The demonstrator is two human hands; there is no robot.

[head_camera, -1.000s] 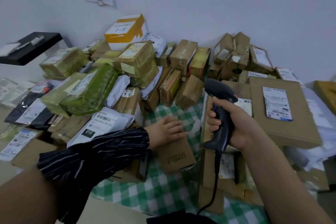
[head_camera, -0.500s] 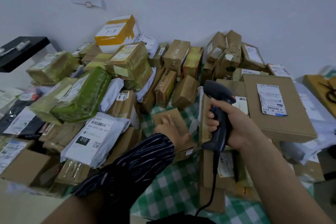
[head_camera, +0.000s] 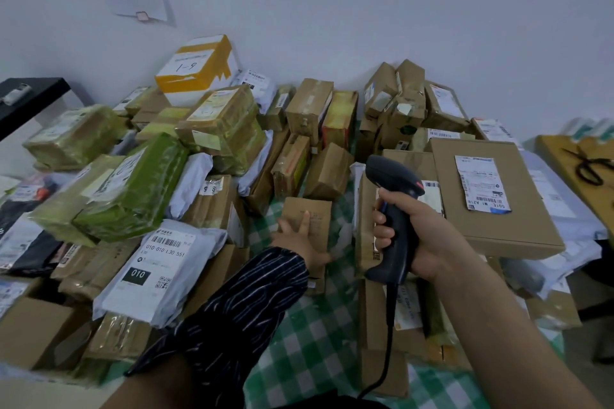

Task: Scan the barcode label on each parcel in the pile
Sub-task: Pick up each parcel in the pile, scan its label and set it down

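Since a second ago the small box (head_camera: 315,212) has been carried by the left hand (head_camera: 299,244) from lower on the cloth (head_camera: 309,342) up to the middle of the frame, while the scanner (head_camera: 392,174) has been kept just right of centre

Most of the frame's left and upper middle is taken up by the pile (head_camera: 226,129) of taped brown parcels, stacked against a white wall. A green-and-white checked cloth is seen beneath it, bare in the lower middle. At the right a flat box (head_camera: 525,219) is laid on other parcels, with a white barcode label (head_camera: 481,186) on its top. At the left a green parcel (head_camera: 139,183) is propped on the pile, and below it a white bag (head_camera: 156,272) marked 010 is lying face up.

The small box is gripped at its near end by the left hand, one finger being laid straight along its plain brown top; no barcode can be made out on that face. The scanner's handle is clasped firmly in the right hand (head_camera: 432,236), its head being turned to the left above the small box, apart from it. Its cable (head_camera: 388,342) is hung down to the bottom edge. Black scissors (head_camera: 589,164) are seen at the far right
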